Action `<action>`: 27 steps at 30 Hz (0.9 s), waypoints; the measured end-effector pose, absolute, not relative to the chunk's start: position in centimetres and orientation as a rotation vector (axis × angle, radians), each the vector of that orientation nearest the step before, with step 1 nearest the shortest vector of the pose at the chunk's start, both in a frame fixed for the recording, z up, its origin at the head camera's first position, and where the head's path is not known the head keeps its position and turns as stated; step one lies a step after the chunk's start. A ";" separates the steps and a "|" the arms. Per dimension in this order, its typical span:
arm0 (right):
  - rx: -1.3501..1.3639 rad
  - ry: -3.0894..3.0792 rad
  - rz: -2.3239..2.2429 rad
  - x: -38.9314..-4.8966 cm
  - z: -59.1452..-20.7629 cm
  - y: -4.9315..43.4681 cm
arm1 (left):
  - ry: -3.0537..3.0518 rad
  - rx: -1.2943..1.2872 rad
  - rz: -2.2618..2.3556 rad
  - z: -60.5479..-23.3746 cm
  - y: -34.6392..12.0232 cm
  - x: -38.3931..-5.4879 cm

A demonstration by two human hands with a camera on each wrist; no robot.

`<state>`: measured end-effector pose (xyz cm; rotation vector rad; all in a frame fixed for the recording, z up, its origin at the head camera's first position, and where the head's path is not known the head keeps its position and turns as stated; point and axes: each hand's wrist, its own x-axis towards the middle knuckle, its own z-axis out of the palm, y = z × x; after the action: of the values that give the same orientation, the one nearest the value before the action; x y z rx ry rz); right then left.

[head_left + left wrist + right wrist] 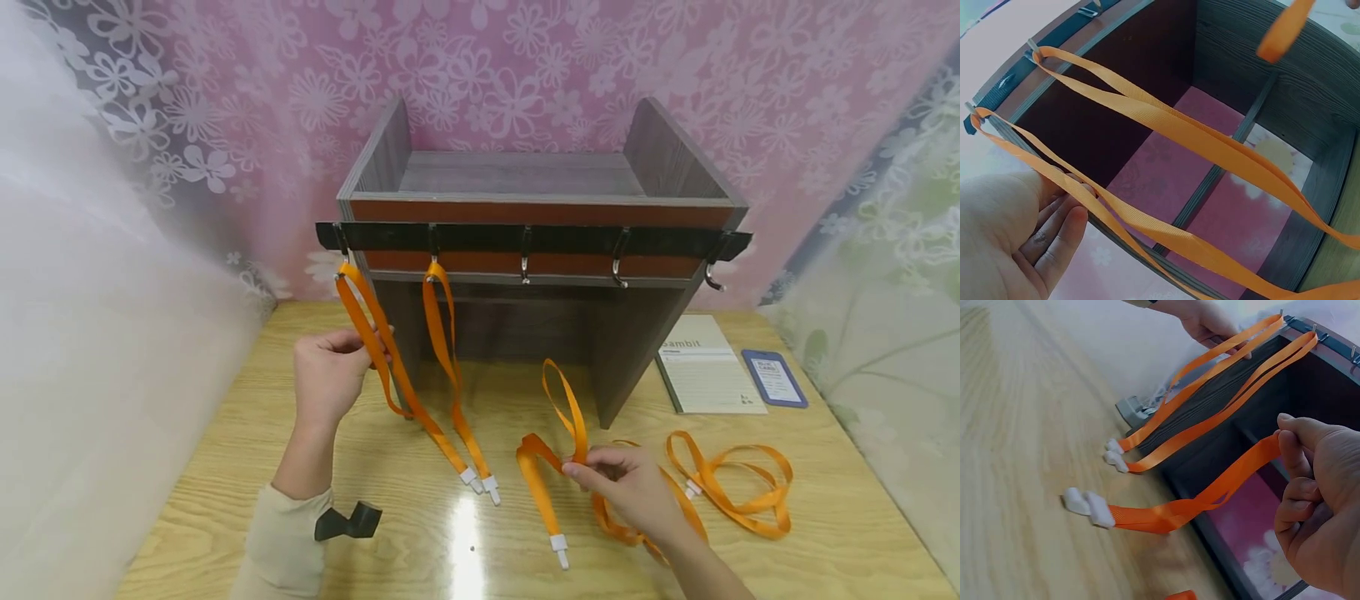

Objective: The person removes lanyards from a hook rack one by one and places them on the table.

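Note:
Two orange lanyards hang from the two leftmost hooks of the rack, their white clips low over the table. My left hand point(330, 375) is at the outer lanyard point(1191, 247), its strap between thumb and fingers, the fingertips showing past it. The second hanging lanyard point(1166, 122) runs beside it, apart from the hand. With thumb and forefinger my right hand point(630, 483) pinches a third orange lanyard point(1235, 472). A loop of it stands up above the fingers, and its white clip point(558, 543) dangles to the left, below the hand.
The black hook rack point(480, 237) spans the front of a grey wooden shelf point(517, 175); three hooks on the right hold nothing. More orange lanyards point(780, 500) lie coiled at the right of the table point(225, 467). Behind them are a notebook point(708, 367) and a blue card holder point(776, 379).

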<state>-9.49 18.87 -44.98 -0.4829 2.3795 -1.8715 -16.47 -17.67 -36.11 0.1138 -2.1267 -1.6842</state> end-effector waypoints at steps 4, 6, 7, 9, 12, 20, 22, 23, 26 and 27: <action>-0.403 2.355 -1.838 -8.9 -45.6 19.0 | -2.125 0.122 -1.700 -36.1 -17.6 -16.3; -0.419 2.351 -1.843 -8.8 -46.0 19.0 | -2.123 0.130 -1.712 -36.1 -17.6 -16.3; -0.455 2.350 -1.855 -8.7 -46.3 19.0 | -2.122 0.132 -1.719 -36.1 -17.6 -16.3; -0.517 2.333 -1.884 -8.6 -46.9 19.0 | -2.118 0.136 -1.724 -36.0 -17.6 -16.2; -0.583 2.304 -1.900 -8.4 -47.8 19.0 | -2.121 0.142 -1.718 -35.9 -17.6 -16.3; -0.514 2.328 -1.821 -7.4 -49.1 19.0 | -2.138 0.128 -1.664 -35.5 -17.4 -16.6; -0.495 2.341 -1.793 -7.2 -49.3 19.0 | -2.147 0.131 -1.654 -35.6 -17.5 -16.6; -0.491 2.342 -1.781 -7.0 -49.5 19.0 | -2.151 0.137 -1.654 -35.6 -17.5 -16.5; -0.473 2.330 -1.735 -6.6 -49.8 19.1 | -2.175 0.163 -1.645 -35.6 -17.5 -16.2; -0.466 2.329 -1.721 -6.4 -50.0 19.1 | -2.180 0.170 -1.649 -35.6 -17.5 -16.2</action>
<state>-6.42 19.10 -49.96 -0.4656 2.3286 -1.7209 -16.19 -17.53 -35.57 0.1695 -2.1804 -1.6491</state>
